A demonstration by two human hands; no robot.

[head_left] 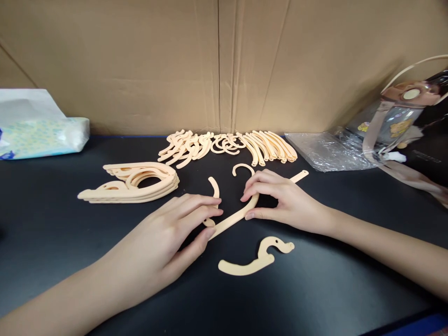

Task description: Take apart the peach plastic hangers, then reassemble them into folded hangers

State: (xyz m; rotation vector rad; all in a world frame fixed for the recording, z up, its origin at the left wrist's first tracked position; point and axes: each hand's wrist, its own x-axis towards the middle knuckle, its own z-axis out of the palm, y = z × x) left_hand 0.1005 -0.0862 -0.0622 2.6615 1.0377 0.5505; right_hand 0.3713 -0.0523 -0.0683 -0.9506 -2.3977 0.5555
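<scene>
Both hands are on a cream plastic hanger bar (229,222) that slants up to the right over the black table. My left hand (171,228) is closed, pinching the bar's lower left end. A curved hanger arm (214,187) shows beside its fingertips, partly hidden by them. My right hand (280,196) is closed round the bar's middle, where a hanger hook (243,166) rises; the fingers hide how hook and bar meet. The bar's holed far end (300,176) sticks out beyond my right hand. Nearer me, another curved hanger arm (247,268) lies loose.
A stack of folded hangers (156,192) lies at left. Along the back are piles of curved arms (192,145), hooks (227,143) and bars (271,145). A tissue pack (45,135) sits far left; a clear plastic bag (322,151) and strapped bottle (399,116) are right. Cardboard (140,60) stands behind.
</scene>
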